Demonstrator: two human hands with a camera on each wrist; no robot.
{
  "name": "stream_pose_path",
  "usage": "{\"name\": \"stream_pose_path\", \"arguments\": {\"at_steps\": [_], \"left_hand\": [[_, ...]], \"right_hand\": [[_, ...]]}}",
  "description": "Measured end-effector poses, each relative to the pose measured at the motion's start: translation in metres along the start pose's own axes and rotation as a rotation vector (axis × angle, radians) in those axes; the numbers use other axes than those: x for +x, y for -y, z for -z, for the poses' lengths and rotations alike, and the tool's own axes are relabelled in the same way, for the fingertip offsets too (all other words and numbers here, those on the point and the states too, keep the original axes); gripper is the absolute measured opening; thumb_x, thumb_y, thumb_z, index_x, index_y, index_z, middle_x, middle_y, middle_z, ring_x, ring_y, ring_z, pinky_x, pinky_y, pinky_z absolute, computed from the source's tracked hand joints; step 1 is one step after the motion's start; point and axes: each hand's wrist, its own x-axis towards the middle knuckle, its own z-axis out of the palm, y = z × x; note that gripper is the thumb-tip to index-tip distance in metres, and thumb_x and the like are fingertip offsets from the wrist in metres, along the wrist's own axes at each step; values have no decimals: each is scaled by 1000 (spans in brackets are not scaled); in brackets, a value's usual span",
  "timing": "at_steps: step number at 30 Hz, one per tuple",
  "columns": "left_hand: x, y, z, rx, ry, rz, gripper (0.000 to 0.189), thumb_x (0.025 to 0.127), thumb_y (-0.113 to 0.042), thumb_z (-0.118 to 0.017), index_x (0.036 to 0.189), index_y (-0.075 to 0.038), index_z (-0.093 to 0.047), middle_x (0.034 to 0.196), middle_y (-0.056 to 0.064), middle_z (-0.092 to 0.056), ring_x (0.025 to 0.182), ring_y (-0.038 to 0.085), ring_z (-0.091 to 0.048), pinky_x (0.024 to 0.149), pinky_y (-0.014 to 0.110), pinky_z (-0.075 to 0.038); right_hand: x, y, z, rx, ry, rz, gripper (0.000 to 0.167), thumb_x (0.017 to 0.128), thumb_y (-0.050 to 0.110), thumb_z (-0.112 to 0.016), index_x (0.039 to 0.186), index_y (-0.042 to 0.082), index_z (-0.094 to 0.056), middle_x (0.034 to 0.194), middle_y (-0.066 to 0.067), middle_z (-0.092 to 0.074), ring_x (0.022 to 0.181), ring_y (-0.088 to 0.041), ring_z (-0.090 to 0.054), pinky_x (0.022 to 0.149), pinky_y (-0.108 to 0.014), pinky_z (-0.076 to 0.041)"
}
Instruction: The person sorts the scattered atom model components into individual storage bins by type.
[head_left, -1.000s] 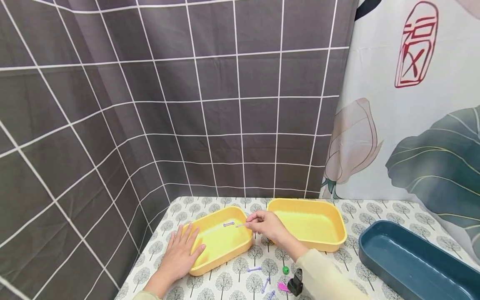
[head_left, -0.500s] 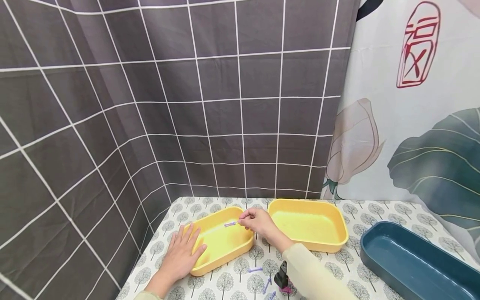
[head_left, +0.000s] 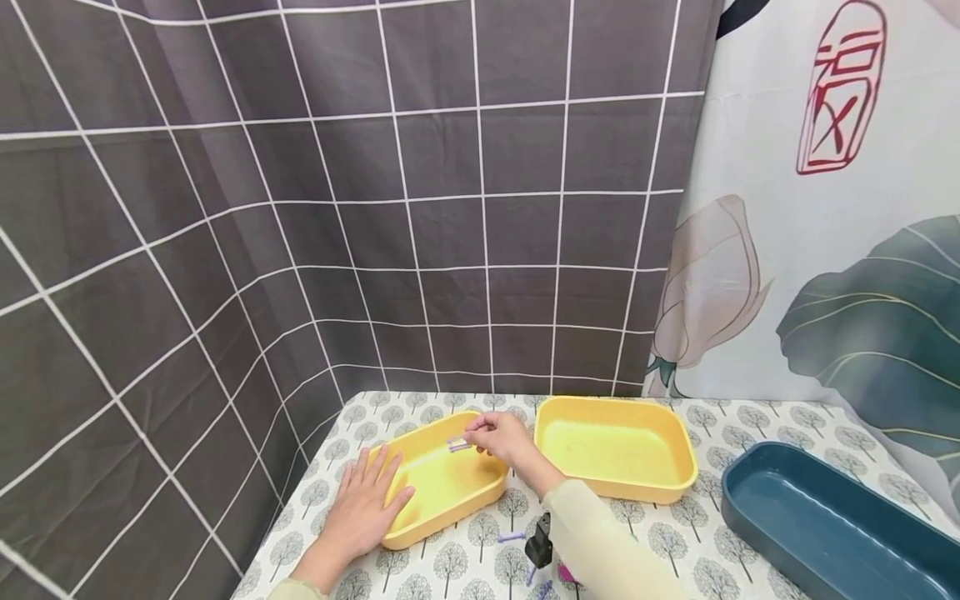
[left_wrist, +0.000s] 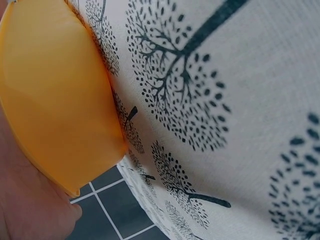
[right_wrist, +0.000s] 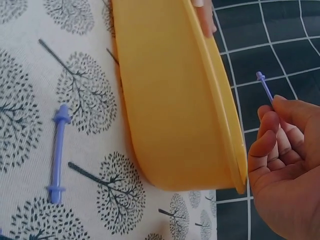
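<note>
My right hand is over the far right end of the left yellow tray. Thumb and fingertips pinch a thin purple rod with a flanged end, clear in the right wrist view. In the head view it overlaps another purple rod in the tray, and I cannot tell whether they touch. My left hand rests with spread, straight fingers across the same tray's left rim. The left wrist view shows part of that hand beside the tray's outer wall.
Purple rods lie on the tree-print cloth in front of the tray, near a mostly covered pink piece. A second yellow tray stands to the right, and a dark blue tray farther right. A gridded curtain hangs behind.
My right hand has moved left, farther over the left tray, carrying the pinched rod towards the one inside. The right sleeve now hides the green ball. My left hand has stayed put.
</note>
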Motion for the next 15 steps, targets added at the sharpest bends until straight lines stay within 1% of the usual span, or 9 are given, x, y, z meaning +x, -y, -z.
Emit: {"name": "stream_pose_path", "arguments": {"at_steps": [6, 8, 15], "left_hand": [[0, 0, -1, 7, -1, -2, 68, 104, -54, -45, 154, -9, -43, 164, 18, -28, 153, 45, -13, 122, 64, -11], [0, 0, -1, 12, 6, 4, 67, 104, -54, -44, 155, -10, -42, 165, 16, -27, 154, 44, -12, 122, 63, -10], [0, 0, -1, 7, 24, 16, 68, 104, -55, -43, 156, -10, -40, 166, 15, -23, 154, 43, -10, 122, 63, -10]], "right_hand": [[0, 4, -2, 16, -5, 16, 12, 89, 16, -76, 97, 8, -72, 82, -4, -73, 68, -12, -62, 62, -26, -53], [0, 5, -2, 30, -6, 13, 12, 90, 16, -75, 97, 7, -72, 82, -2, -73, 68, -12, -62, 62, -26, -52], [-2, 4, 3, 56, 17, -3, 11, 92, 16, -73, 99, 7, -72, 83, 0, -73, 69, -13, -62, 64, -28, -53]]}}
